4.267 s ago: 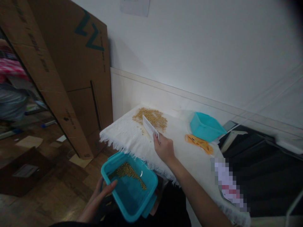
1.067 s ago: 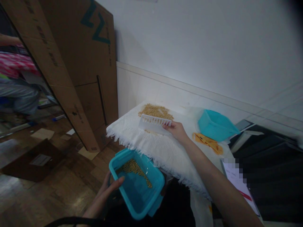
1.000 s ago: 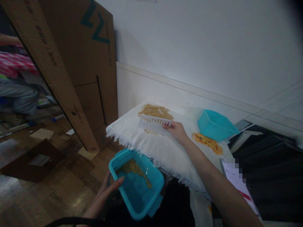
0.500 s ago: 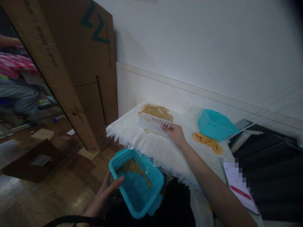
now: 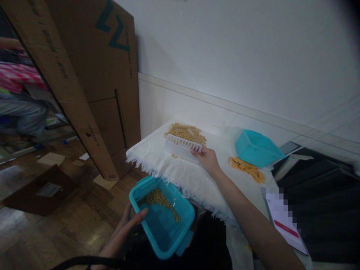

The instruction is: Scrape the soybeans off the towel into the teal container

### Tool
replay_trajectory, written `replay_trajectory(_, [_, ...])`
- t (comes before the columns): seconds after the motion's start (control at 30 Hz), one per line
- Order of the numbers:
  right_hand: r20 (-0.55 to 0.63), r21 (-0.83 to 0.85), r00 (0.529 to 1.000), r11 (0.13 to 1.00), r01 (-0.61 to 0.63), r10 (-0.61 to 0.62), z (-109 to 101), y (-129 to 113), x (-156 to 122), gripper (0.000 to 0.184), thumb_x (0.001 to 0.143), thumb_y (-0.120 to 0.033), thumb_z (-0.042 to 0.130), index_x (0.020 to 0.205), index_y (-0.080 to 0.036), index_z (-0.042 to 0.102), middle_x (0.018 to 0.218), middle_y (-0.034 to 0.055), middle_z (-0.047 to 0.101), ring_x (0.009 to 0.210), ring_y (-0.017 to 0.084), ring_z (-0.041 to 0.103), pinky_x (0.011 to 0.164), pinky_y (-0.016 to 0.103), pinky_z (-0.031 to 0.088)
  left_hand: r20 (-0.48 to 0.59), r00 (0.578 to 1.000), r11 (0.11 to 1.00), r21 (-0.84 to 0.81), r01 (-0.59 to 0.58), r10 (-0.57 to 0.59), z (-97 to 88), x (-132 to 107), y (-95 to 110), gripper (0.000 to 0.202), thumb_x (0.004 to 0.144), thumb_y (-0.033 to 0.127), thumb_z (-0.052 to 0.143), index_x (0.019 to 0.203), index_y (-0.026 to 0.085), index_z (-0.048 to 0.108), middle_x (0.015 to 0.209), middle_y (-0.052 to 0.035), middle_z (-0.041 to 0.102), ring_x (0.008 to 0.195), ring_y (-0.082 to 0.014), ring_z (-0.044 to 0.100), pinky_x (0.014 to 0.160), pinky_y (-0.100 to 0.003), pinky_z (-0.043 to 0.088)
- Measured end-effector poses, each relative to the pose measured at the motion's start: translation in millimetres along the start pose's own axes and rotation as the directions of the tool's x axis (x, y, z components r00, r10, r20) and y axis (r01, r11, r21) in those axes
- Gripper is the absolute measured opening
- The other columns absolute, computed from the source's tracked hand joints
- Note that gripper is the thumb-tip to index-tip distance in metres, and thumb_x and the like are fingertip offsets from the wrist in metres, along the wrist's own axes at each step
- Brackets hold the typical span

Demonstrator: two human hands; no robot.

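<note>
My left hand (image 5: 132,223) grips the left rim of a blue plastic container (image 5: 184,210), thumb over the edge. The container is tilted below the table's fringed edge, with soybeans (image 5: 159,198) gathered along its far-left side. On the white cloth (image 5: 157,150), my right hand (image 5: 206,157) pinches the right end of a white slotted plastic strip (image 5: 180,150). That strip leans on the cloth, in front of a spread pile of soybeans (image 5: 184,131). A few beans lie near its lower edge.
Right of my right hand are a second blue container (image 5: 255,148) and an orange cloth (image 5: 247,168). A sheet with a red bar (image 5: 285,227) lies at the right edge. A tall cardboard box (image 5: 112,75) stands left; a person's leg (image 5: 22,108) shows beyond it.
The white strip and my right hand have shifted very slightly to the left. My left hand and the container stay in place.
</note>
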State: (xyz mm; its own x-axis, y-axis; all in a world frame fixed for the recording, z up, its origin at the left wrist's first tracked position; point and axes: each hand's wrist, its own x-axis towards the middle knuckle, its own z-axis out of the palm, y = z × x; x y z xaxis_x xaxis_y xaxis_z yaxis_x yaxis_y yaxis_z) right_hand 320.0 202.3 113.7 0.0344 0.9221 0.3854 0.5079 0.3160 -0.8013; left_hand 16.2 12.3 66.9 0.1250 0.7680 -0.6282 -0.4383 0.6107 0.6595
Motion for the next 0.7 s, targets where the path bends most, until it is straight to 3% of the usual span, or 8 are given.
replay_trajectory(0.33, [0.030, 0.050, 0.999, 0.999, -0.016, 0.014, 3, -2, -5, 0.043, 0.073, -0.060, 0.073, 0.082, -0.019, 0.082, 0.076, 0.0033, 0.076, 0.072, 0.022, 0.066, 0.067, 0.031, 0.052, -0.021, 1.000, 1.000, 0.013, 0.010, -0.009, -5.4, 6, -2, 0.119, 0.067, 0.051, 0.092, 0.162, 0.044, 0.019, 0.155, -0.0176, 0.056, 0.114, -0.0393, 0.075, 0.098, -0.056, 0.058])
replay_trajectory(0.57, [0.036, 0.070, 0.999, 0.997, -0.038, 0.035, 3, -4, -12, 0.043, 0.072, -0.061, 0.075, 0.080, -0.019, 0.082, 0.077, 0.0040, 0.078, 0.072, 0.022, 0.068, 0.066, 0.031, 0.053, -0.032, 0.999, 1.000, -0.001, 0.009, -0.009, -9.5, 10, -3, 0.118, 0.068, 0.049, 0.092, 0.161, 0.043, 0.021, 0.143, -0.0164, 0.066, 0.110, -0.0382, 0.077, 0.098, -0.054, 0.058])
replay_trajectory(0.7, [0.064, 0.042, 0.998, 0.999, -0.032, 0.029, -2, -11, -27, 0.045, 0.074, -0.062, 0.075, 0.084, -0.018, 0.083, 0.076, 0.0042, 0.078, 0.071, 0.024, 0.071, 0.064, 0.032, 0.055, -0.040, 0.999, 1.000, 0.010, 0.000, 0.001, -7.1, 8, 0, 0.115, 0.069, 0.051, 0.091, 0.161, 0.042, 0.021, 0.145, -0.0175, 0.064, 0.109, -0.0375, 0.077, 0.097, -0.054, 0.059])
